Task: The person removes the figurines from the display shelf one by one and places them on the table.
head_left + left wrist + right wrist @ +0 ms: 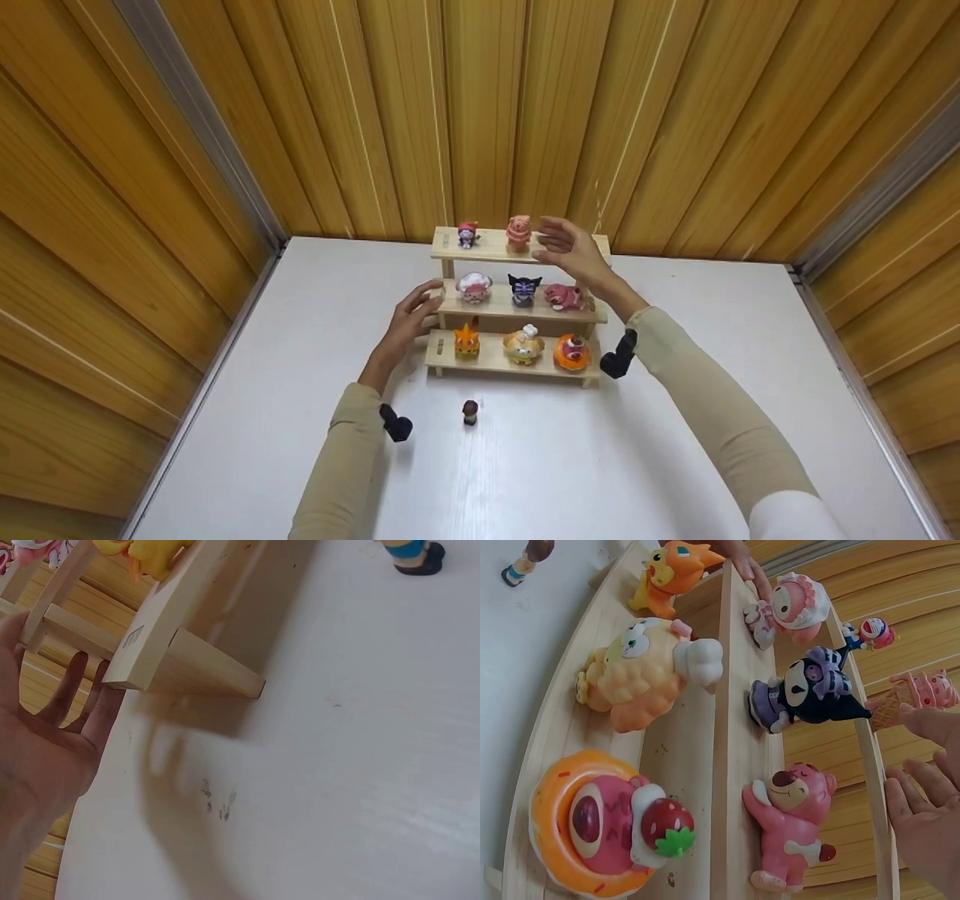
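My right hand point(574, 251) is at the top tier of a wooden three-tier stand point(491, 364), fingers loosely bent. Just left of its fingertips stands a pink ice-cream-cone figurine point(518, 234); in the right wrist view a small gap seems to lie between the thumb and the ice-cream-cone figurine point(922, 694). My left hand point(409, 322) rests its fingers against the stand's left end, by the middle tier. In the left wrist view that hand point(56, 739) has its fingers spread beside the wooden supports, partly hidden behind them. Its palm holds nothing.
A red-hooded figurine point(466, 235) shares the top tier. Below are a white-hooded figurine point(474, 288), a black-eared one point(523, 290), a pink bear point(564, 297), an orange one point(466, 343), a fluffy one point(523, 348) and an orange-ring bear point(571, 352). A small figurine point(470, 412) stands on the table.
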A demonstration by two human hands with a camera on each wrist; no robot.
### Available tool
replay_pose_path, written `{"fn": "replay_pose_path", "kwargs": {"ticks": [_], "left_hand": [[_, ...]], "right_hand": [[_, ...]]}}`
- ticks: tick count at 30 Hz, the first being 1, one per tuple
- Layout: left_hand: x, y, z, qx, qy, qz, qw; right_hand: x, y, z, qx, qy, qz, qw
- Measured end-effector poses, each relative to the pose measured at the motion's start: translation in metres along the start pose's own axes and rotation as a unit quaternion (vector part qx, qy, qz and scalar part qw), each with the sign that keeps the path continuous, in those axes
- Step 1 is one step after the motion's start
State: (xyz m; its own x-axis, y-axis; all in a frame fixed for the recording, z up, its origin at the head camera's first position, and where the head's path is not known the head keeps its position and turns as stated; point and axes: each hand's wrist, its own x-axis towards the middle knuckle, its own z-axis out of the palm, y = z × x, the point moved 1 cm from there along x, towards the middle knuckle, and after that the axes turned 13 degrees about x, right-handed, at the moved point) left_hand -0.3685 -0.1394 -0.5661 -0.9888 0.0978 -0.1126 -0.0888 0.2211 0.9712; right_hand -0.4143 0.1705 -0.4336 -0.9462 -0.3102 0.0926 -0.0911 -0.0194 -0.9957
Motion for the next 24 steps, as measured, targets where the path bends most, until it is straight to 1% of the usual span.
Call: {"fn": "replay_pose_path", "kwargs": {"ticks": [3,7,10,16,24], "left_hand": [[-0.002,-0.001,-0.001,-0.003,0.002,0.001,1.0],[-0.003,-0.001,0.0,-0.007,0.003,0.009,0.9999],[-0.002,0.0,0.001,-0.011,0.003,0.012,0.9999],[-0.007,0.002,0.004,-0.017,0.008,0.006,0.9998],[-0.007,0.001,0.006,-0.024,0.008,0.021,0.9995]], "right_hand": [[0.005,0.001,0.008,0.006,-0.002,0.002,1.0],[0.011,0.001,0.017,-0.023,0.005,0.013,1.0],[0.014,0.001,0.021,-0.036,0.015,0.014,0.999],[0.017,0.005,0.026,-0.033,0.024,0.003,0.999],[0.017,0.005,0.029,-0.051,0.033,0.004,0.998]]}}
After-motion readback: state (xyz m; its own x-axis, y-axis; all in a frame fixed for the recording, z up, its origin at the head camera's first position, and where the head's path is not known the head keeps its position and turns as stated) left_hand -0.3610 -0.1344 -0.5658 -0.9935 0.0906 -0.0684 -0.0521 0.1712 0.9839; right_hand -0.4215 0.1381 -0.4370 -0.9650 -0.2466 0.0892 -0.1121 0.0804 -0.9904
